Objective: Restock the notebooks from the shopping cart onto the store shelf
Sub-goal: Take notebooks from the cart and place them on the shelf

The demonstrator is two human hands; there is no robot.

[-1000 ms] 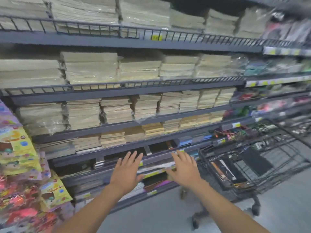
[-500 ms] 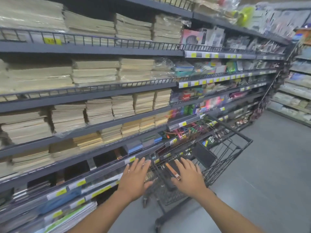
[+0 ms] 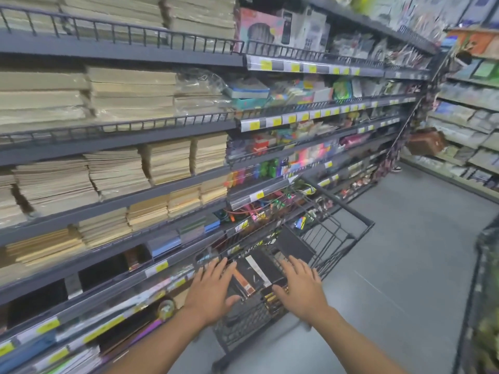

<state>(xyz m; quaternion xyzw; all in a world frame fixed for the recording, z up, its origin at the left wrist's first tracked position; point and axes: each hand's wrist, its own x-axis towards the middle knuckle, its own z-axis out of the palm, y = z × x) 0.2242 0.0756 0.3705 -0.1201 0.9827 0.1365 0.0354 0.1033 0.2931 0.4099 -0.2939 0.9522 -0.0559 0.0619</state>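
Left hand (image 3: 209, 290) and right hand (image 3: 301, 287), both spread wide and holding nothing, hover over the cart (image 3: 243, 325), flanking the dark notebooks (image 3: 255, 275) lying inside it. Risk: a loose grip could fan the glossy stack; a push could roll the cart on the smooth floor (image 3: 405, 265). Shelf (image 3: 121, 144) stands beside the cart, in a stocked aisle.

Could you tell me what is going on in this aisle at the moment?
A person is restocking notebooks. The cart stands close against the shelf, with dark notebooks lying inside it. The left hand and right hand reach over the cart with fingers spread, one on each side of the notebooks. Neither hand holds anything yet.
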